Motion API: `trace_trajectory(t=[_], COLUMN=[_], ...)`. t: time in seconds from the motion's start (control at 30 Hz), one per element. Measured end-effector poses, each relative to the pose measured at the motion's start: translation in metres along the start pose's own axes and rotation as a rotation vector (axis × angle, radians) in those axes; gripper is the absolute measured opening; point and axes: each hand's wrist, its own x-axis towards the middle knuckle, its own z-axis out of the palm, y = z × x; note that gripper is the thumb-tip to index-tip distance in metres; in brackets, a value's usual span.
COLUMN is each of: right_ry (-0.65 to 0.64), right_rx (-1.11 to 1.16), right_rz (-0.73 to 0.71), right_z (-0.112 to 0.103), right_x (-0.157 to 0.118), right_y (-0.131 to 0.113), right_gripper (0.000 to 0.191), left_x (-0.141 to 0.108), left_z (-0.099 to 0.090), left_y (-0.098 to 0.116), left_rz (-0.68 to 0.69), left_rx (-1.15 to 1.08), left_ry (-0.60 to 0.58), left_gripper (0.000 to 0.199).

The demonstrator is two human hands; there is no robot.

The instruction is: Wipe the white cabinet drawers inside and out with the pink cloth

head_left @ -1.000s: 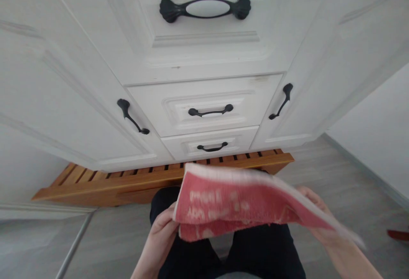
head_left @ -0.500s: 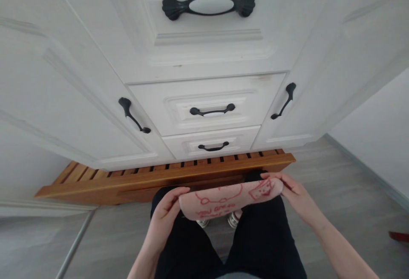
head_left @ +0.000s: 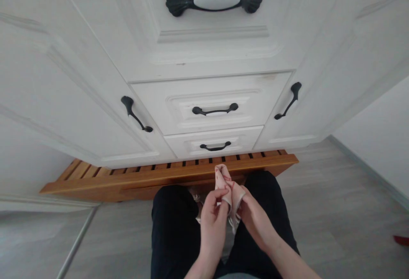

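Note:
A pink cloth [head_left: 223, 177] with red line markings is doubled over above my knees, its folded end pointing toward the cabinet. My left hand [head_left: 214, 211] pinches one end of it, fingers curled in. At the other end, my right hand [head_left: 254, 216] grips the fabric near a pale edge. Both hands are close together, and the cloth's two ends hang side by side between them. Part of the cloth is hidden behind my fingers.
A white cabinet [head_left: 188, 72] with closed drawers and doors stands ahead, fitted with dark handles [head_left: 215, 110]. Along its foot runs a slatted wooden bench [head_left: 105, 181]. Grey floor [head_left: 332, 202] lies around my legs. A white wall [head_left: 377, 130] rises at the right.
My hands have come together from far apart. The cloth, stretched out flat between them before, is now folded in the middle.

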Motion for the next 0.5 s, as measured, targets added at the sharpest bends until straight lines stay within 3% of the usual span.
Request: trace_trajectory(t=[0.1, 0.23, 0.33, 0.4, 0.43, 0.5], right_ry=[-0.025, 0.034, 0.006, 0.002, 0.003, 0.000], right_rx=[0.198, 0.031, 0.028, 0.070, 0.105, 0.194], right_rz=[-0.047, -0.058, 0.051, 0.101, 0.124, 0.180], right_z=[0.012, 0.000, -0.011, -0.016, -0.018, -0.022], right_x=[-0.005, -0.001, 0.002, 0.002, 0.002, 0.001], right_y=[0.005, 0.002, -0.005, -0.014, -0.019, -0.028], right_gripper=[0.053, 0.065, 0.052, 0.047, 0.047, 0.047], left_x=[-0.010, -0.009, 0.001, 0.008, 0.011, 0.014], left_z=[0.013, -0.003, -0.022, -0.032, -0.036, -0.039], left_y=[-0.003, -0.010, -0.020, -0.027, -0.029, -0.030], left_rz=[0.021, -0.010, 0.146, 0.184, 0.144, -0.013], left_rx=[-0.005, -0.076, 0.083, 0.118, 0.077, -0.099], left_ry=[-0.061, -0.167, 0.070, 0.230, 0.204, -0.035], left_gripper=[0.035, 0.043, 0.049, 0.065, 0.072, 0.075])
